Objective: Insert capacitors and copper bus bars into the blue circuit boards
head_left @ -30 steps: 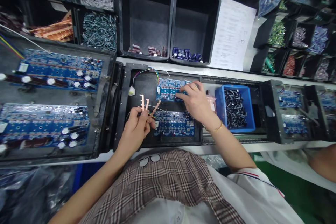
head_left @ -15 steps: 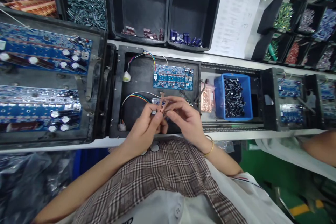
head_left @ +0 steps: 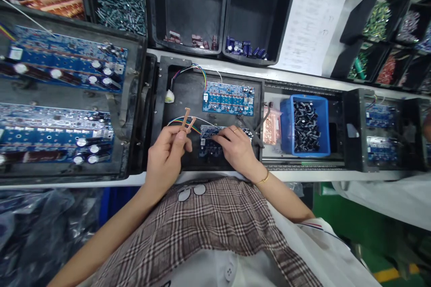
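My left hand [head_left: 166, 150] pinches flat copper-coloured strips [head_left: 185, 119] between thumb and fingers, their ends sticking up over the black tray [head_left: 183, 89]. To its right, my right hand [head_left: 238, 149] reaches down onto the lower blue circuit board [head_left: 206, 149]. Its fingertips are pressed together at the board's surface, and whatever they hold is too small or hidden to name. That hand covers much of the board. Behind it in the same tray lies an upper blue circuit board [head_left: 228, 99] with coloured wires [head_left: 204, 74] running from its left end.
Right of the tray are a bag of copper pieces [head_left: 271, 126] and a blue bin [head_left: 287, 130] of black components. Larger populated boards [head_left: 57, 132] lie in a tray at left. Black bins [head_left: 191, 4] with capacitors and a paper sheet [head_left: 308, 18] are behind.
My hands have separated. The left moved left with the copper strips, while the right came away from them and lowered onto the lower board. The view shifted slightly.
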Demonstrator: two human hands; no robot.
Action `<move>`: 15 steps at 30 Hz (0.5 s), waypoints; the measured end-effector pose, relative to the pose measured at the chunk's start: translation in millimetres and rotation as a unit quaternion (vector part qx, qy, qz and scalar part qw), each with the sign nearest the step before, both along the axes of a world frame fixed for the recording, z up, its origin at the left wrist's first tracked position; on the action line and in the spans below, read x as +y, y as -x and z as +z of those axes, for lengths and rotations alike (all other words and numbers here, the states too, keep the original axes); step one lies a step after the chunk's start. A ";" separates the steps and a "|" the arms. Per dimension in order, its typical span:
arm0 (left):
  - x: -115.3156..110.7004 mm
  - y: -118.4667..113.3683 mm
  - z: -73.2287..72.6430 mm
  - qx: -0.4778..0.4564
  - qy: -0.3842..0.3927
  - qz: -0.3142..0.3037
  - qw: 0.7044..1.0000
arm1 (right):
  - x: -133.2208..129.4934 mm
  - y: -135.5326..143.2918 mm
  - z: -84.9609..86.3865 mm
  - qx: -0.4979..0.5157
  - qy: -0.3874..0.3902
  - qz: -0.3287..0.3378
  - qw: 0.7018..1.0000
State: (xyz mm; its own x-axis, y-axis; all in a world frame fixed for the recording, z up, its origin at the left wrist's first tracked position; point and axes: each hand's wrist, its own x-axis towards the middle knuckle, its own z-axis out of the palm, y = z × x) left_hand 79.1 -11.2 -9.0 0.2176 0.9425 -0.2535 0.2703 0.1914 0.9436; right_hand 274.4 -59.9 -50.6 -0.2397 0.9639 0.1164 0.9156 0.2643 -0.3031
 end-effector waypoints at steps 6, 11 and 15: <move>-0.1 3.1 2.1 0.025 0.001 -0.004 1.000 | -4.8 -2.6 -4.6 0.006 -0.013 -0.015 1.000; -11.6 5.6 5.0 0.062 -0.047 -0.062 0.995 | -2.3 5.8 20.3 0.159 0.012 -0.041 0.986; -9.8 0.2 26.4 0.141 -0.158 -0.213 0.954 | 2.4 17.7 47.2 0.490 0.033 -0.090 0.866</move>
